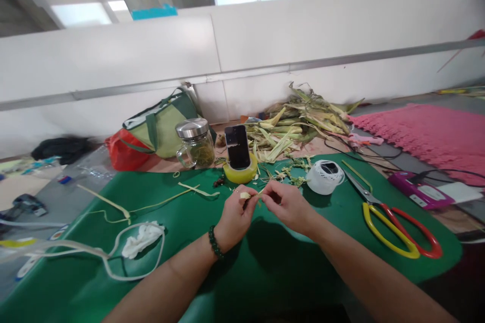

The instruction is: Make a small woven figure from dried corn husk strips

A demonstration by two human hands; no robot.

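My left hand (237, 214), with a dark green bead bracelet at the wrist, is closed in a pinch on a small pale piece of corn husk (245, 195). Close beside it, my right hand (286, 204) pinches the thin end of what looks like the same husk strip, and the fingertips nearly meet. Fingers hide much of the piece. Just beyond the hands, a phone (237, 146) leans upright in a yellow tape roll (240, 174). Husk scraps (282, 174) lie around it, and a roll of white string (324, 176) stands to the right.
Scissors with red and yellow handles (390, 229) lie on the green mat (303, 272). Behind are a lidded glass mug (197, 149), a green bag (162, 126) and a corn husk pile (303, 116). Left, a white cord (125, 278) loops around crumpled tissue (143, 239).
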